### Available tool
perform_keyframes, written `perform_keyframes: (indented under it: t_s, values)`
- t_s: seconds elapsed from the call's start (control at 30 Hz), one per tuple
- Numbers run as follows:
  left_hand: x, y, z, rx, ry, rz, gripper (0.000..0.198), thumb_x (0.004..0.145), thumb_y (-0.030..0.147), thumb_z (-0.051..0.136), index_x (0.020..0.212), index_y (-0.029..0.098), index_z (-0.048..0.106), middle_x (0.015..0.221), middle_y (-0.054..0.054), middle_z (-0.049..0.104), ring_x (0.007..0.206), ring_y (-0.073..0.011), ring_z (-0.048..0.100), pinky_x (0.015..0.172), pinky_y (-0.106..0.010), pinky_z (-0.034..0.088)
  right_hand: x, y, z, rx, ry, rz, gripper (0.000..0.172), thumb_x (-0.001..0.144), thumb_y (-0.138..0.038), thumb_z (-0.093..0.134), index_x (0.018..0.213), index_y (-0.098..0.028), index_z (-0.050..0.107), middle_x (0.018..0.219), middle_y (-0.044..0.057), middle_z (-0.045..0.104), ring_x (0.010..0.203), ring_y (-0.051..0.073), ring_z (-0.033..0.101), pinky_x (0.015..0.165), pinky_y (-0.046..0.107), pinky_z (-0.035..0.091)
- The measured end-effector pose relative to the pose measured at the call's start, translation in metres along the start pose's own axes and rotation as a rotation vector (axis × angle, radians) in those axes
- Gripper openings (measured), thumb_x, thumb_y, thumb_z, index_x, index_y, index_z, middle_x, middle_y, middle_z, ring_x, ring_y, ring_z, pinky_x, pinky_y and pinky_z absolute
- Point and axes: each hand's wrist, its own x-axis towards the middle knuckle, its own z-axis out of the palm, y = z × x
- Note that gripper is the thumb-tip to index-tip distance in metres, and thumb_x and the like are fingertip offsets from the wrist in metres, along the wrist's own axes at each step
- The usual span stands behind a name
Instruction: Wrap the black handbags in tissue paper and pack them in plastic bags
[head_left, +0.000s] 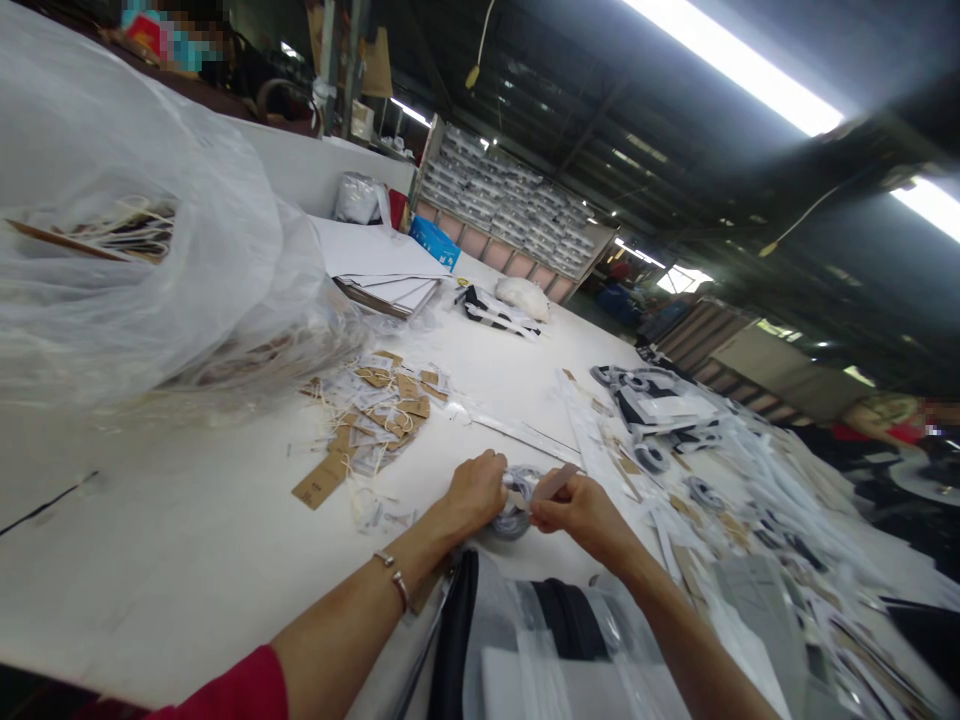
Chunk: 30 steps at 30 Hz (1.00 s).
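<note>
Near the middle of the table lies a round grey coil in clear wrap (511,522). My left hand (480,488) has its fingers closed on the coil's left edge. At the coil's right side my right hand (574,512) pinches a small brownish tag (556,482). Below both hands sits a black and grey item in clear plastic (555,640), close to my body. A pile of brown tags with white strings (386,405) lies to the left of the coil.
A large clear plastic bag (217,250) fills the left side. Stacked white sheets (382,255) and a blue box (435,243) stand farther back. Wrapped black items (664,400) and loose plastic strips (787,480) cover the right side. A person's arm (874,425) shows far right.
</note>
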Motion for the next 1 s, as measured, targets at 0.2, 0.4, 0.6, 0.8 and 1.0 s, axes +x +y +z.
perform_keyframes:
  t_s: [0.2,0.4,0.6,0.8,1.0]
  values:
    - [-0.002,0.000,-0.004,0.004,-0.005,0.014,0.023,0.085,0.015,0.047,0.105,0.020,0.056,0.109,-0.007,0.062,0.100,-0.0220,0.062,0.084,-0.032,0.047,0.001,-0.007,0.002,0.031,-0.053,0.032,0.014,0.062,-0.027,0.068,0.069,-0.015,0.065,0.061,0.001,0.069,0.060,0.016,0.065,0.061,0.028,0.054]
    - [-0.001,0.001,-0.005,0.005,-0.015,0.020,0.021,0.086,0.015,0.046,0.103,0.021,0.057,0.108,-0.007,0.062,0.100,-0.0219,0.062,0.086,-0.032,0.047,0.016,-0.005,-0.008,-0.013,-0.153,0.024,0.015,0.061,-0.026,0.071,0.069,-0.015,0.065,0.059,0.000,0.067,0.058,0.015,0.063,0.059,0.026,0.052]
    - [-0.002,0.001,-0.004,-0.003,-0.007,0.048,0.022,0.085,0.016,0.045,0.103,0.020,0.057,0.105,-0.008,0.062,0.095,-0.0227,0.062,0.082,-0.033,0.048,0.033,-0.003,-0.019,-0.180,-0.169,-0.068,0.007,0.063,-0.022,0.068,0.068,-0.016,0.068,0.060,0.000,0.068,0.059,0.014,0.062,0.057,0.023,0.047]
    - [-0.002,0.003,-0.003,-0.020,0.019,0.072,0.020,0.088,0.018,0.043,0.102,0.019,0.057,0.103,-0.008,0.062,0.095,-0.0233,0.062,0.083,-0.034,0.047,0.038,-0.012,-0.009,-0.269,-0.176,-0.099,0.007,0.063,-0.014,0.062,0.068,-0.016,0.068,0.063,-0.001,0.068,0.060,0.015,0.062,0.056,0.022,0.045]
    - [-0.002,0.002,-0.004,-0.057,0.038,0.041,0.017,0.085,0.019,0.049,0.100,0.021,0.057,0.106,-0.006,0.063,0.097,-0.0220,0.062,0.083,-0.031,0.046,0.020,0.001,0.013,-0.607,0.063,-0.395,0.015,0.071,-0.010,0.056,0.071,-0.021,0.065,0.082,0.002,0.068,0.081,0.019,0.061,0.076,0.028,0.046]
